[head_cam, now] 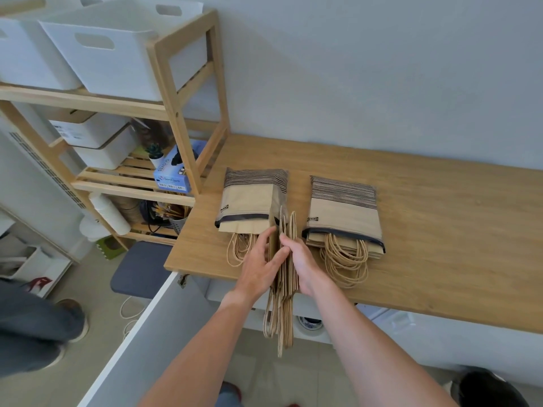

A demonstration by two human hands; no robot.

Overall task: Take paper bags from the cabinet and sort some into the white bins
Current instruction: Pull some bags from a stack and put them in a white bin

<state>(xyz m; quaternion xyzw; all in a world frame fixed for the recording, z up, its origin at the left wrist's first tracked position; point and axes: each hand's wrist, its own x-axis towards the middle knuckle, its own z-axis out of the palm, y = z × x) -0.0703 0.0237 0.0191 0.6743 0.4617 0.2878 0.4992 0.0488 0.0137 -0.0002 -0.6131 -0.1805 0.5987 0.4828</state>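
Note:
A bundle of flat brown paper bags point(284, 277) stands on edge over the front edge of the wooden countertop point(426, 218), twine handles hanging down. My left hand point(261, 265) grips the bundle from the left, and my right hand point(302, 265) grips it from the right. Two packs of paper bags lie flat on the countertop: the left pack point(249, 198) and the right pack point(343, 210), both with dark stripes and twine handles sticking out. Two white bins point(97, 54) sit on top of the wooden shelf unit at upper left.
The wooden shelf unit point(176, 113) holds white lidded boxes, a blue glove box point(173, 174), a small plant and brushes. An open white cabinet door point(141, 333) juts toward me at lower left. A person's leg and shoe point(44, 327) stand at far left. Wall behind.

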